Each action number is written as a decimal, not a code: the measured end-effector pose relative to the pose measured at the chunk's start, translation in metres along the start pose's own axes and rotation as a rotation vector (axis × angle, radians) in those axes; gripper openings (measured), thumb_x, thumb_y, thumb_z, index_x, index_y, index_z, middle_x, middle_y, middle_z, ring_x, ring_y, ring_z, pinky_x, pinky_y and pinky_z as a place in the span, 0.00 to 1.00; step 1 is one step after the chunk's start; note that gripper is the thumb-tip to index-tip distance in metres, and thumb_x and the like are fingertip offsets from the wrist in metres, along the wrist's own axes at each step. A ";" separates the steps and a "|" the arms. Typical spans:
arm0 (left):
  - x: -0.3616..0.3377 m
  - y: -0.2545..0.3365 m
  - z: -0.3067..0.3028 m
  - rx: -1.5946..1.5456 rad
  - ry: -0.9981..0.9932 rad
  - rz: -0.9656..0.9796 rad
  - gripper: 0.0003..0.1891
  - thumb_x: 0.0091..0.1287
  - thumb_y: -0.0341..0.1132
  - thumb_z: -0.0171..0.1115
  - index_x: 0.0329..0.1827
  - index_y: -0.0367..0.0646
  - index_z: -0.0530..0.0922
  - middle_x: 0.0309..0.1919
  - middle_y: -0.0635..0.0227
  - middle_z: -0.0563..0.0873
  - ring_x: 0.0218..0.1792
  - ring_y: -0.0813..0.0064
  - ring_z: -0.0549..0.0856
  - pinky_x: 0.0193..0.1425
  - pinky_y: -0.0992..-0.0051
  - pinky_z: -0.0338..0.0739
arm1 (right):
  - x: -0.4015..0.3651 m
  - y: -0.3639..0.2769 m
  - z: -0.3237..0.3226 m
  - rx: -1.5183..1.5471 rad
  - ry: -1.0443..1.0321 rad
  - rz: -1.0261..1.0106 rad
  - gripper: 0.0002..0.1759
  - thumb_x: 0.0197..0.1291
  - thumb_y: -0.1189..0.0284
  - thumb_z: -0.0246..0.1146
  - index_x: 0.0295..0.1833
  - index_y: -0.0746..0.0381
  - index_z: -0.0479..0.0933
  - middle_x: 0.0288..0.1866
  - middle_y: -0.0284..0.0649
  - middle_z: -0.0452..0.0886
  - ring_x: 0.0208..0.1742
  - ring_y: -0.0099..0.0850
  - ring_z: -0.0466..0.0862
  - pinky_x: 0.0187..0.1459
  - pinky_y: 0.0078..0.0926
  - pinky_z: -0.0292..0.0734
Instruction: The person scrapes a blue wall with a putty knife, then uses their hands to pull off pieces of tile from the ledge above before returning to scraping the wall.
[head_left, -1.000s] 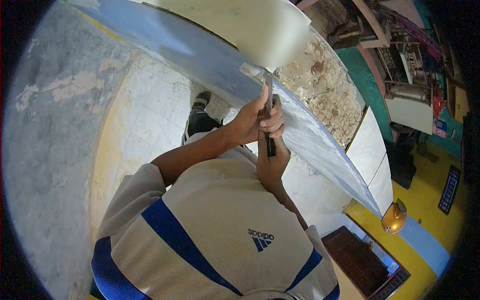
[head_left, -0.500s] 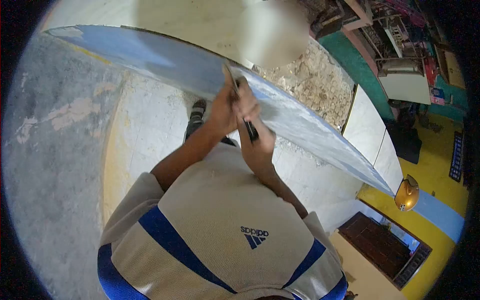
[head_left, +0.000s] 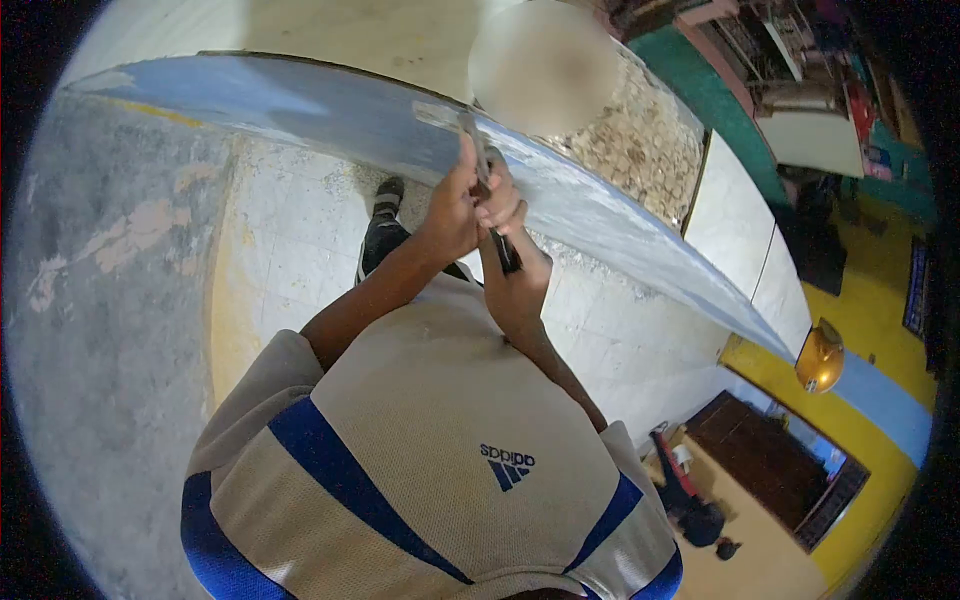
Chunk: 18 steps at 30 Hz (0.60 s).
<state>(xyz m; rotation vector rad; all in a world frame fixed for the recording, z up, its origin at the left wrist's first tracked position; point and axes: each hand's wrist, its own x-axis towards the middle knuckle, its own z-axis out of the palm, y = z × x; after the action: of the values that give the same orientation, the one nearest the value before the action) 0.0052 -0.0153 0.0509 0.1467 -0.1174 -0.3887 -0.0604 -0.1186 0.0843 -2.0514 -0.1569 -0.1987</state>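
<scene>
Both of my hands grip a long, narrow scraper-like tool [head_left: 508, 258] with a black handle and a metal blade. My left hand [head_left: 452, 210] is closed around its upper part, with the thumb along the metal. Lower down, my right hand [head_left: 522, 285] is closed at the black handle. The blade's tip meets the upper part of a curved-looking blue-grey wall [head_left: 330, 110], near its top edge. Beside the tip lies a pale patch where the wall's coating differs. Fingers partly hide the middle of the tool.
Broken pale rubble [head_left: 650, 150] lies beyond the wall. A gold helmet [head_left: 820, 357] sits at the wall's right end. White tiled floor [head_left: 300, 250] with crumbs along the wall base is below me. A person [head_left: 695, 505] in dark clothing is at lower right, near a brown door [head_left: 760, 455].
The tool's tip and my hands have shifted slightly right along the wall. A pale patch now shows left of the tip. Another person has come into view at lower right.
</scene>
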 end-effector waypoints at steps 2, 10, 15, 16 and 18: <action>0.000 -0.007 -0.002 -0.031 0.010 0.027 0.28 0.78 0.62 0.36 0.31 0.48 0.70 0.14 0.78 0.60 0.15 0.79 0.62 0.27 0.73 0.67 | -0.002 -0.002 -0.012 0.054 -0.075 0.130 0.09 0.65 0.75 0.66 0.49 0.67 0.81 0.29 0.50 0.82 0.27 0.32 0.83 0.32 0.28 0.77; 0.009 0.015 0.002 -0.193 -0.024 0.174 0.25 0.77 0.60 0.41 0.31 0.50 0.69 0.13 0.80 0.61 0.15 0.80 0.62 0.26 0.74 0.67 | 0.021 -0.019 -0.019 0.044 -0.207 0.095 0.09 0.66 0.74 0.63 0.50 0.65 0.80 0.36 0.53 0.84 0.36 0.48 0.87 0.38 0.35 0.80; 0.001 -0.007 0.009 -0.016 0.102 0.035 0.27 0.79 0.59 0.38 0.31 0.46 0.69 0.12 0.78 0.59 0.13 0.81 0.61 0.22 0.75 0.66 | 0.009 0.006 -0.014 0.063 -0.108 -0.026 0.10 0.62 0.79 0.66 0.49 0.68 0.80 0.30 0.53 0.82 0.30 0.37 0.84 0.31 0.30 0.78; -0.005 -0.005 0.004 -0.035 0.061 0.031 0.27 0.79 0.59 0.37 0.31 0.46 0.69 0.12 0.78 0.60 0.13 0.81 0.61 0.23 0.75 0.66 | 0.004 0.003 -0.016 0.030 -0.116 0.018 0.10 0.61 0.80 0.67 0.48 0.68 0.80 0.30 0.55 0.83 0.30 0.44 0.88 0.31 0.34 0.80; 0.000 0.005 -0.003 -0.058 -0.058 0.023 0.27 0.79 0.59 0.37 0.32 0.46 0.69 0.13 0.78 0.60 0.14 0.80 0.62 0.24 0.75 0.66 | 0.008 0.004 -0.012 -0.028 -0.101 -0.056 0.10 0.62 0.79 0.67 0.48 0.67 0.80 0.28 0.54 0.83 0.29 0.42 0.88 0.31 0.31 0.79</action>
<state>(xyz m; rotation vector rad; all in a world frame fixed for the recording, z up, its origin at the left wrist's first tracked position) 0.0076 -0.0108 0.0485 0.0764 -0.1649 -0.3729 -0.0531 -0.1311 0.0883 -2.0870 -0.2751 -0.1324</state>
